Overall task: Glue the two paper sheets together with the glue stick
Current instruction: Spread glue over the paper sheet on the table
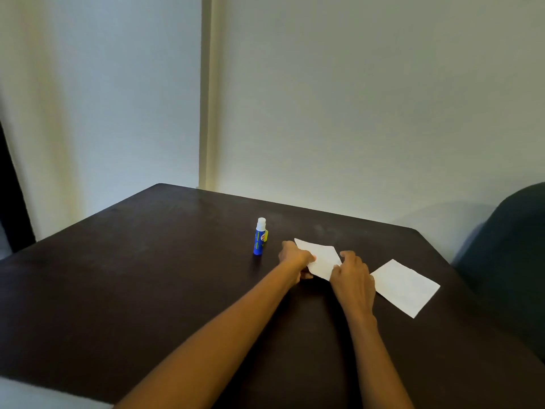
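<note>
Both my hands, left hand (pixel 295 256) and right hand (pixel 352 274), pinch one paper sheet (pixel 321 258) at frame centre; the glue stick (pixel 260 237) stands untouched, the second sheet (pixel 405 287) waiting unglued, lower right.

I am looking at a dark brown table (pixel 147 276), two plain white paper sheets (pixel 320 256) (pixel 405 287), and a glue stick (pixel 259 237) showing a blue body, white cap and yellow label patch. A dark teal chair (pixel 513 261) is sitting against the pale wall (pixel 368 98).
</note>
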The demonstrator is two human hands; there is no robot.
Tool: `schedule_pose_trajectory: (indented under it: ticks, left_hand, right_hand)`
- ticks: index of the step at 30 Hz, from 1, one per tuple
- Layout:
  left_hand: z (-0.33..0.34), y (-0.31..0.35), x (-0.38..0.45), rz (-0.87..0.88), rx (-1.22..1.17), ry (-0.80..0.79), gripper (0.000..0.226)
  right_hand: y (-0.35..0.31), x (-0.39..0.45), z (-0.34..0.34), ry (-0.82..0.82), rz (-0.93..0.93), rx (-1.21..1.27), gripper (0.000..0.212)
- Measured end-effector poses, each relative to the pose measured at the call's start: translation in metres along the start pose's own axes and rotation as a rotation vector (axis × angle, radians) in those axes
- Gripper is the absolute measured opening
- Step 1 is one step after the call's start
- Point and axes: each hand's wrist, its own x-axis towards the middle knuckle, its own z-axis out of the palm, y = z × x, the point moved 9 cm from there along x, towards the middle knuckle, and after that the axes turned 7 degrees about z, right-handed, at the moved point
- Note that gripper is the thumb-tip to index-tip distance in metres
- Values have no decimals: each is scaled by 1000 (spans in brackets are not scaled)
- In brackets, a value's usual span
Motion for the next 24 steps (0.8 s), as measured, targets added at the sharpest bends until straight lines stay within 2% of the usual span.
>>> schedule_pose_trajectory:
  ticks: [3, 5, 8, 10, 12, 14, 16, 19, 21, 24]
  left_hand:
    - [3, 1, 1, 53, 73, -88, 51]
    - [-3, 3, -7, 86, 75, -139, 49]
    - [-19, 5, -24, 134, 72, -268, 50]
    - [-31, 4, -37, 192, 154, -399, 57]
    - [-55, 3, -50, 282, 284, -489, 64]
    - [-93, 5, -52, 402, 495, -432, 67]
    - [-136, 13, -49, 537, 700, -260, 63]
    - [-174, 20, -54, 677, 829, -96, 48]
    - [-172, 12, -59, 744, 960, -123, 42]
    - [-150, -9, -63, 800, 1222, -279, 46]
  right_hand:
    - [3, 1, -6, 45, 38, -50, 35]
    - [5, 0, -13, 69, 105, 8, 38]
    - [8, -7, -6, -63, 234, 221, 43]
    - [3, -16, 2, -153, 230, 247, 36]
    - [-9, -28, 2, -161, 177, 239, 30]
    - [-26, -38, -1, -138, 86, 237, 25]
    - [-52, -47, -3, -99, -56, 197, 24]
    - [-88, -57, 4, -77, -217, 29, 26]
    - [-100, -58, 12, -112, -236, -85, 28]
    - [-98, -50, 16, -126, -200, -207, 27]
